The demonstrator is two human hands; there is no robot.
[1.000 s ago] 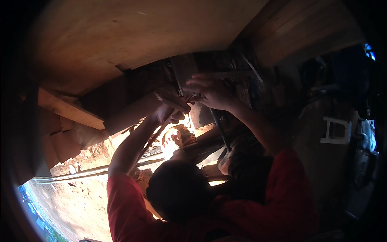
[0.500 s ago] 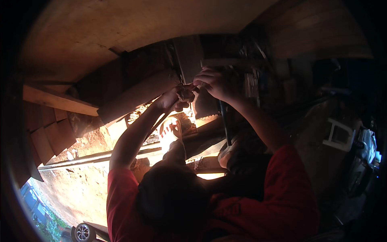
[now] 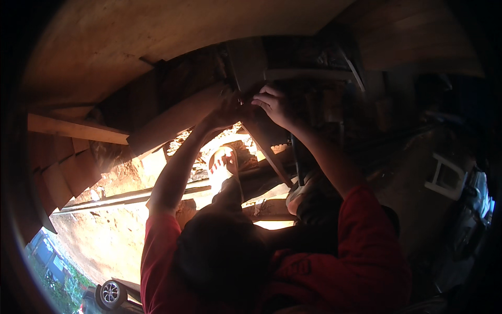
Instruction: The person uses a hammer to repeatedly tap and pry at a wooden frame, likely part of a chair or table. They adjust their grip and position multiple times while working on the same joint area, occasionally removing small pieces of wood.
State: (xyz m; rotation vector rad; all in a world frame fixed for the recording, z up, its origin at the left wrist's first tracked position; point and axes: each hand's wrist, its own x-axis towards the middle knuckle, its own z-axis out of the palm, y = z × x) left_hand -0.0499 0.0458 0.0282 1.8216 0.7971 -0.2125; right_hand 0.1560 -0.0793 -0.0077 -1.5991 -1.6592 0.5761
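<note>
My left hand point(image 3: 222, 116) is raised in deep shadow beside a wooden board point(image 3: 183, 118); its fingers are dark and smeared, so its grip cannot be read. Just right of it, my right hand point(image 3: 272, 106) has its fingers bent and drawn together, and what they hold, if anything, is hidden. A thin, straight stick point(image 3: 266, 153) slants from just below both hands down toward my right foot point(image 3: 294, 203). The stick's upper end is lost in the dark between the hands. Below my left hand, my other foot point(image 3: 222, 161) in a sandal is in bright sunlight.
A large wooden panel point(image 3: 172, 31) spans the top. At the left are a wooden beam point(image 3: 78, 128) and stacked brown pieces point(image 3: 65, 170). A dark upright rod point(image 3: 298, 159) stands by my right foot. A white frame-like object point(image 3: 445, 177) lies right; a car wheel point(image 3: 111, 294) shows lower left.
The thin stick now slants down to the right below my hands. The lump seen in my left hand earlier is lost in shadow. My right hand has shifted only slightly.
</note>
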